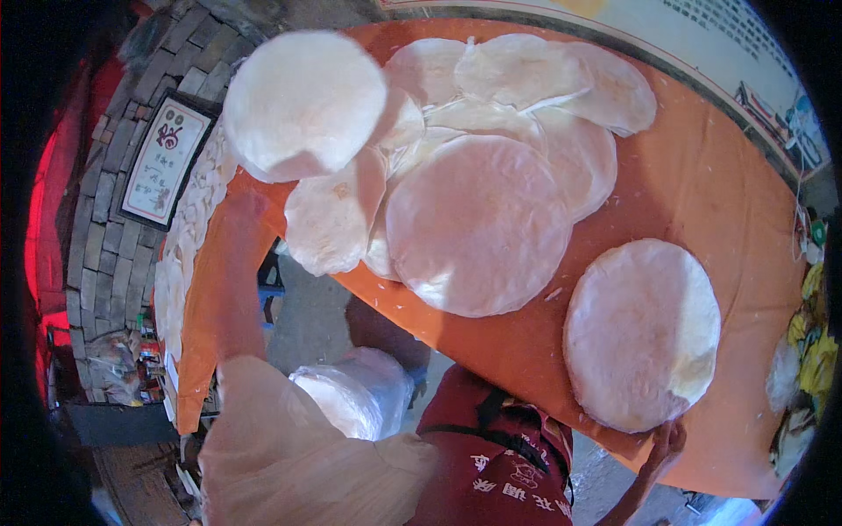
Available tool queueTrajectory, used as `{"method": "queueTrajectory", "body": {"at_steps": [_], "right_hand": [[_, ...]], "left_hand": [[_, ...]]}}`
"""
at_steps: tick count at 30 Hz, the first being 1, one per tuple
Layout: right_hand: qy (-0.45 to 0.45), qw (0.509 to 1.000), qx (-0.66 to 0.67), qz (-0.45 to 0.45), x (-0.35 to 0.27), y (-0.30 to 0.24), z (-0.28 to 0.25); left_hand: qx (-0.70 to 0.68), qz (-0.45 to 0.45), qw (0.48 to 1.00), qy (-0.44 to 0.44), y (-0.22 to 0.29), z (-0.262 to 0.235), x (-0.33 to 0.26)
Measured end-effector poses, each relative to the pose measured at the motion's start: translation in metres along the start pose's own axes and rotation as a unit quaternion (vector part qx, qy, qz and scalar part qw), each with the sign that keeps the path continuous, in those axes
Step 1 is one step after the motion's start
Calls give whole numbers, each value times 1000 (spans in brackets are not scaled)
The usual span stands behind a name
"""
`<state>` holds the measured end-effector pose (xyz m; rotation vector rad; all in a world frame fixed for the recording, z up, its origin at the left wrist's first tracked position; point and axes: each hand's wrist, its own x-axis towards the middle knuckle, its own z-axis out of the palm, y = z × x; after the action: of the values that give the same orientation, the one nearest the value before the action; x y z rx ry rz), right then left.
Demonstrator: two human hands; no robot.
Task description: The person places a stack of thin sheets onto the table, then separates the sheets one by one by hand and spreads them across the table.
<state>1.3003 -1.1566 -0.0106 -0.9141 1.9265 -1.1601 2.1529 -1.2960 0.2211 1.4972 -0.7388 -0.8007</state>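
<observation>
A pale round flatbread point(307, 101) is raised at the upper left, over the edge of the orange-covered table point(702, 193). My left hand point(253, 200) reaches out to its lower edge and holds it there; the bread and blur hide most of the fingers. On the right, another large round flatbread point(640, 337) lies near the table's front edge. My right hand point(671, 441) has its fingers closed on this bread's near rim. Between them, a wide flatbread point(478, 223) rests on top of a loose pile of several overlapping thin breads point(526, 74).
A plastic-wrapped bundle point(360, 390) stands below the table's front edge. At the left, a side table carries many pale pieces point(189, 237), with a framed sign point(167, 162) by the brick wall. Yellow bags point(816, 351) and other clutter line the far right.
</observation>
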Motion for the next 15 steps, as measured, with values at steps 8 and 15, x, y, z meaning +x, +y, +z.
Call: {"method": "queueTrajectory", "body": {"at_steps": [8, 15], "right_hand": [[17, 989, 81, 126, 1, -5, 3], [55, 940, 258, 219, -9, -81, 54]], "left_hand": [[26, -99, 992, -68, -177, 214, -133], [143, -23, 832, -536, -140, 437, -281]]}}
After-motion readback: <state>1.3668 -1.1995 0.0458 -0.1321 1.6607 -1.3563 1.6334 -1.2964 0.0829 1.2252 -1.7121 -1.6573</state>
